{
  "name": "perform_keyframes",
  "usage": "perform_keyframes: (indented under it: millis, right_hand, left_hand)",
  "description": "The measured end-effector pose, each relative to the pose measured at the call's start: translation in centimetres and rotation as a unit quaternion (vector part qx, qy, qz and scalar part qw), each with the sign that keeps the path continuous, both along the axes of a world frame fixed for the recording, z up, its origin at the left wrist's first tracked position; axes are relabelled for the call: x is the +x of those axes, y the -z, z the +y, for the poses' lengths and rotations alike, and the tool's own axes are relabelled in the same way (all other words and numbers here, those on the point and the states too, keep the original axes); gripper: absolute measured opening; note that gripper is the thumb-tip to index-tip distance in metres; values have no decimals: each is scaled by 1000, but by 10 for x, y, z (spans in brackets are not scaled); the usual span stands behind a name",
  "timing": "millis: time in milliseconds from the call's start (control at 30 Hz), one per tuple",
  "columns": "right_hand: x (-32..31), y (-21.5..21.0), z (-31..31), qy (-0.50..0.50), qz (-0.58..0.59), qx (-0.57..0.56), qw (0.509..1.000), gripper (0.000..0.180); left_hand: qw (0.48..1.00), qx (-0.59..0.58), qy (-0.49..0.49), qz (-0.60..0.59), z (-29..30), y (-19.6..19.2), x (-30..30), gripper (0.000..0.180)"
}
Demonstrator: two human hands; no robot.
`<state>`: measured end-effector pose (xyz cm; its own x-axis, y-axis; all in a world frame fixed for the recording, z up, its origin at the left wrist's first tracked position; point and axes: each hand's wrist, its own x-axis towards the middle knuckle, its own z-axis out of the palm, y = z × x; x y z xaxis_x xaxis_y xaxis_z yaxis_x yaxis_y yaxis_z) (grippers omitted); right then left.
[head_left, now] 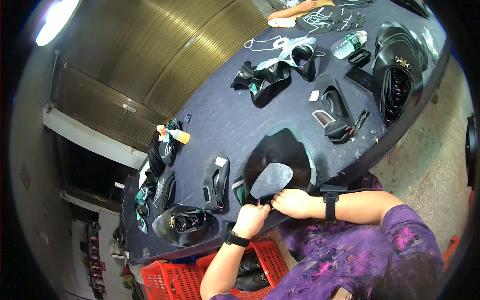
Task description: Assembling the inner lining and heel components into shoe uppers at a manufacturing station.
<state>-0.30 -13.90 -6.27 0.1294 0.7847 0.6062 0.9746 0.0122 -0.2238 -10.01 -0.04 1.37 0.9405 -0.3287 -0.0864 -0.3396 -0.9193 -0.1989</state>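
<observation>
A black shoe upper point(280, 147) lies spread at the table's near edge, with a light grey oval patch point(272, 180) on its near half and a pale rim along its right side. My left hand point(251, 220) is closed at the near edge of the upper, fingers pinched together. Close beside it, my right hand point(292, 203) also pinches that edge, just below the patch. Between the fingertips a small reddish bit shows, too small to name. The fingers hide the edge they grip. Left of the upper rests another black shoe upper point(216, 182) with a white label.
Stacked black uppers point(397, 90) stand at the right edge, near a phone point(359, 80) and a bottle point(349, 45). Snips point(360, 122) lie beside another upper. A yellow glue bottle point(179, 136) is at far left. Red baskets point(175, 280) sit below the table; a co-worker's arm point(300, 7) shows beyond.
</observation>
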Motion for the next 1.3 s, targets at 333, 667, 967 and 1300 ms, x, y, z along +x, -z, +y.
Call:
perform_keyframes:
  millis: [333, 667, 967, 1300]
  right_hand:
    - [51, -108, -38, -108, -311, -101, 939, 20]
    - [77, -87, -53, 7, -799, -173, 576, 37]
    - [35, -68, -92, -139, -125, -401, 897, 31]
    - [82, -99, -100, 18, -320, -162, 934, 16]
  left_hand:
    - [800, -550, -215, -103, -92, 7, 2, 22]
    - [929, -222, -163, -246, -31, 28, 6, 44]
    - [976, -181, -97, -76, -19, 43, 28, 54]
    - [988, -15, -120, -95, -55, 39, 27, 57]
